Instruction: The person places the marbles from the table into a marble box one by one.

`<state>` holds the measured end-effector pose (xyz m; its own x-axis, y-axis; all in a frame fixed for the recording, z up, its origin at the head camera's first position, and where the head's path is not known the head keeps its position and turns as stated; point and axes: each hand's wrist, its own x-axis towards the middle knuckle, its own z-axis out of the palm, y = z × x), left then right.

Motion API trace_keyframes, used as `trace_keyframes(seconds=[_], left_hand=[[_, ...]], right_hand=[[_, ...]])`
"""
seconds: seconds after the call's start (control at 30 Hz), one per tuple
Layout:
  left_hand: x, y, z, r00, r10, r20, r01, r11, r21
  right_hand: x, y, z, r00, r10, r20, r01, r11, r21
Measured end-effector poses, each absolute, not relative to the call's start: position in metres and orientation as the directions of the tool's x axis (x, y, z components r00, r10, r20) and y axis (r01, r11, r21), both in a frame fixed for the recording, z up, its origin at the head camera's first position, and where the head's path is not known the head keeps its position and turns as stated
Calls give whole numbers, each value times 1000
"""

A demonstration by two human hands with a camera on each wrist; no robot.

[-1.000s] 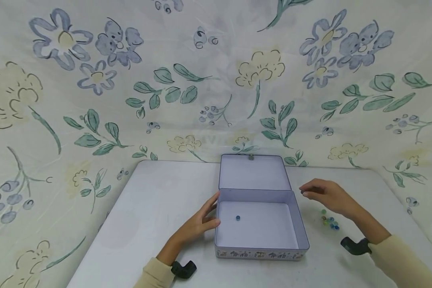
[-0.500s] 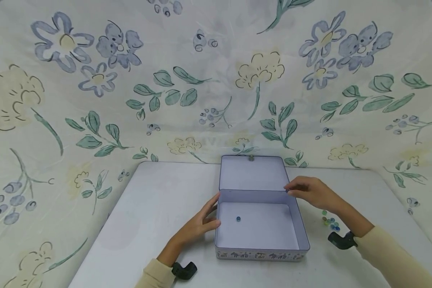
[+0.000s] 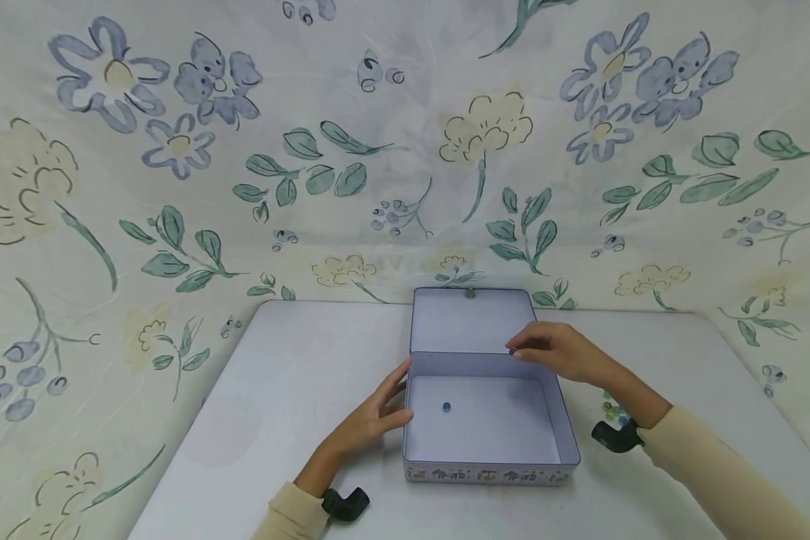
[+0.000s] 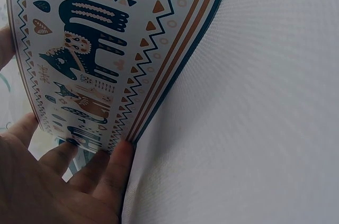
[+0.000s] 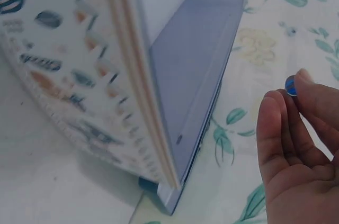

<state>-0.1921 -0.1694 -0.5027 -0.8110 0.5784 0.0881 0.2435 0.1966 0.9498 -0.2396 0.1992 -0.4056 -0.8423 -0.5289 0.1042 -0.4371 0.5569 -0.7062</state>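
An open tin box (image 3: 567, 427) with a pale lilac inside stands on the white table (image 3: 290, 390), its lid (image 3: 472, 321) tilted back. One blue marble (image 3: 446, 407) lies on the box floor. My left hand (image 3: 378, 416) rests with straight fingers against the box's left wall; the patterned wall (image 4: 90, 60) fills the left wrist view, fingertips (image 4: 119, 160) touching it. My right hand (image 3: 547, 351) hovers over the box's far right corner and pinches a small blue marble (image 5: 291, 86) between its fingertips.
Several loose marbles (image 3: 614, 410) lie on the table right of the box, partly behind my right wrist. A flowered cloth (image 3: 405, 150) hangs as a backdrop behind and beside the table. Bare table surface lies left of the box.
My right hand has moved left from above the loose marbles to over the box's far right corner, carrying a marble. The left hand and the box have stayed put.
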Motion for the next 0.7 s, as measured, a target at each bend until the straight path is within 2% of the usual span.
trace_keyframes(seconds=[0.7], left_hand=[[-190,-170,-503,-815,573,83,236,198,951]], right_hand=[[-243,162,-404,-773,-623,118,-488,465,-739]])
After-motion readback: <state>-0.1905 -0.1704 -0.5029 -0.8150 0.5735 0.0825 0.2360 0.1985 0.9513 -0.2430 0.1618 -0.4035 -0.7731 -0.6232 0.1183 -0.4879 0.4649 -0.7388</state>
